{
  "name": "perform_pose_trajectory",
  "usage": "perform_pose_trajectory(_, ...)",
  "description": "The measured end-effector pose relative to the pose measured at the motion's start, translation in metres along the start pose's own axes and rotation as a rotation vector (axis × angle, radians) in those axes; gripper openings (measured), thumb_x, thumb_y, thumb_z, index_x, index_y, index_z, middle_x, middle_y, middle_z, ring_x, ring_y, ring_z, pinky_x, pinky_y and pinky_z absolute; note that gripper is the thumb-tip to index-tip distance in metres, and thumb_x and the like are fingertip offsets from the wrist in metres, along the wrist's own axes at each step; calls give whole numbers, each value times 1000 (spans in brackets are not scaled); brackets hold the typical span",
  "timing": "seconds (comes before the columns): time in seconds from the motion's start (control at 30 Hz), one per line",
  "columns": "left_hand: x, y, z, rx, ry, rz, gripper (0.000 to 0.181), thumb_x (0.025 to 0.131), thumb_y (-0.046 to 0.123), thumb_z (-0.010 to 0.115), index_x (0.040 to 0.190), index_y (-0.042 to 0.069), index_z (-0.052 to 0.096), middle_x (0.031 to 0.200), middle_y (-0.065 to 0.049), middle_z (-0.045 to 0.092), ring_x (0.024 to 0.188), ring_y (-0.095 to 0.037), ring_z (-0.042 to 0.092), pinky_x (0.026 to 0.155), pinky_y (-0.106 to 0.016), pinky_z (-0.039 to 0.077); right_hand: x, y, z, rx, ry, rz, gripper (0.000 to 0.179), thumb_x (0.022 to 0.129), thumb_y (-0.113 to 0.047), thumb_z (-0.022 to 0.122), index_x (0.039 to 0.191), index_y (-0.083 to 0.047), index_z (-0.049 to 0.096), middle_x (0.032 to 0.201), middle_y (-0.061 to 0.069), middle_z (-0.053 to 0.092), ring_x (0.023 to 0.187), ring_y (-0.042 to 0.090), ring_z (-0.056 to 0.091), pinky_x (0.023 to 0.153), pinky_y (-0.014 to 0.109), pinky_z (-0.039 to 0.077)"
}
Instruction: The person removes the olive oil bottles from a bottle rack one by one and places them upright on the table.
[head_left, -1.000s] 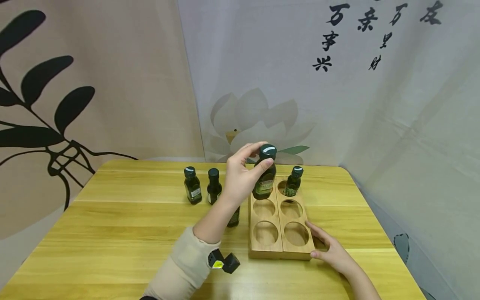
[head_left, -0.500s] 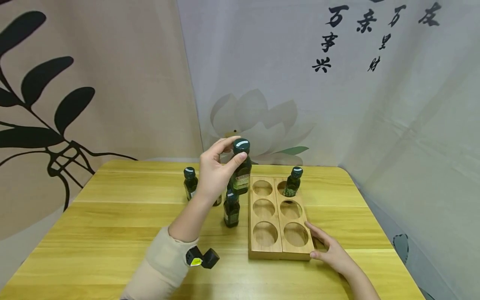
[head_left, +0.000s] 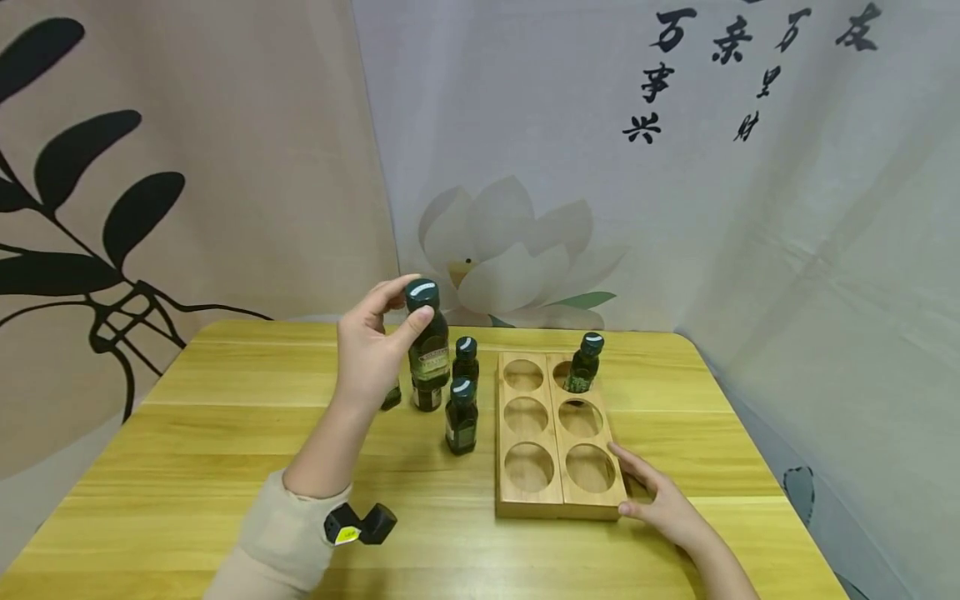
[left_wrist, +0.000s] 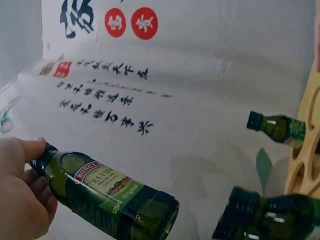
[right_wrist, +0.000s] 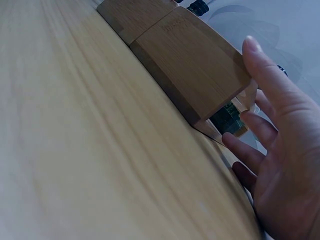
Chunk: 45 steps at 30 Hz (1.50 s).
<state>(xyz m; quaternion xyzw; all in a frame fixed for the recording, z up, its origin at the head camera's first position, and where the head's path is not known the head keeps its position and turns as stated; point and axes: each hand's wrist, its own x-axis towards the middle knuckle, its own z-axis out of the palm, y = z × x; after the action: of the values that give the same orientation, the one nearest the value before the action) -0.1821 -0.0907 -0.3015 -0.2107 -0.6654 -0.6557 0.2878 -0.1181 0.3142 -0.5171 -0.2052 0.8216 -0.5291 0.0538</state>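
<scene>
My left hand (head_left: pixel 371 346) grips a dark green olive oil bottle (head_left: pixel 431 350) by its neck and cap, thumb in front. The bottle's label (left_wrist: pixel 107 182) shows in the left wrist view. It is raised over the bottles standing left of the wooden rack (head_left: pixel 528 504). My right hand (head_left: pixel 663 500) rests at the rack's near right corner, thumb at the front, fingers relaxed along the side. In the right wrist view, the thumb (right_wrist: pixel 265 67) lies at the rack's edge. A smaller bottle (head_left: pixel 583 365) stands in the rack's back right hole.
A dark bottle (head_left: pixel 461 421) stands left of the rack, with another bottle (head_left: pixel 466 357) behind it. A further bottle (head_left: pixel 427 398) is partly hidden below the held one. My left hand mostly covers one more bottle (head_left: pixel 392 397). A printed curtain (head_left: pixel 510 167) hangs behind the table.
My left hand has carried the olive oil bottle leftward, from above the rack's left row to over the standing bottles. My right hand stays at the rack's corner.
</scene>
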Motion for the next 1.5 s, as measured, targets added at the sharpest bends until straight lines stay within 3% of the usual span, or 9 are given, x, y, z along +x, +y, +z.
perform_pose_trajectory(0.17, -6, -4, -13, 29, 46, -45, 33, 83, -3, 72, 116, -3, 66, 101, -6, 65, 93, -20, 55, 64, -19, 49, 0, -1, 0, 15, 2, 12, 74, 87, -16, 72, 151, -19, 33, 151, 12, 33, 130, 15, 37, 98, 69, 24)
perform_pose_trajectory(0.4, -17, -15, -23, 13, 57, -74, 36, 81, -10, 70, 116, -8, 64, 102, -6, 65, 94, -22, 55, 82, -23, 49, 0, -2, 0, 35, 7, 34, 74, 87, -15, 72, 150, -20, 34, 151, 10, 32, 127, 3, 37, 99, 69, 22)
perform_pose_trajectory(0.77, -47, -43, -28, 53, 6, -112, 38, 81, -7, 72, 119, -5, 64, 105, -13, 63, 95, -18, 58, 80, -22, 51, 1, -1, 1, 15, 17, 52, 76, 85, -14, 74, 150, -22, 35, 151, 9, 33, 128, 4, 37, 100, 63, 24)
perform_pose_trajectory(1.0, -62, -64, -26, 75, 5, -228, 40, 80, -10, 71, 120, -7, 62, 110, -17, 62, 94, -13, 56, 77, -17, 49, 0, -1, 0, -4, 24, 53, 76, 85, -14, 74, 149, -23, 36, 151, 4, 34, 128, 6, 38, 102, 26, 29)
perform_pose_trajectory(1.07, -66, -70, -26, 67, 1, -246, 41, 80, -10, 70, 120, -7, 61, 114, -19, 61, 96, -13, 56, 80, -18, 49, 0, -1, 0, 0, 23, 50, 75, 85, -14, 74, 149, -22, 36, 151, 4, 34, 128, 6, 38, 100, 21, 29)
perform_pose_trajectory(1.2, -73, -80, -27, 87, -2, -258, 41, 81, -5, 72, 121, -5, 62, 116, -17, 62, 99, -12, 56, 86, -20, 47, 0, -1, 1, -11, 24, 55, 76, 85, -14, 74, 149, -23, 36, 151, 5, 34, 128, 6, 38, 102, 27, 30)
perform_pose_trajectory(1.4, -82, -92, -28, 162, 0, -241, 41, 81, 3, 76, 120, 0, 64, 112, -11, 63, 99, -14, 55, 86, -22, 47, 0, -1, 1, -18, 24, 60, 76, 85, -14, 74, 150, -23, 35, 151, 5, 34, 128, 6, 38, 102, 56, 27)
perform_pose_trajectory(1.5, -85, -96, -29, 170, -4, -250, 42, 81, 4, 76, 121, 0, 64, 113, -11, 63, 99, -15, 54, 84, -20, 46, 0, -1, 0, -11, 22, 52, 76, 85, -14, 74, 150, -22, 35, 151, 5, 35, 128, 7, 38, 103, 52, 27)
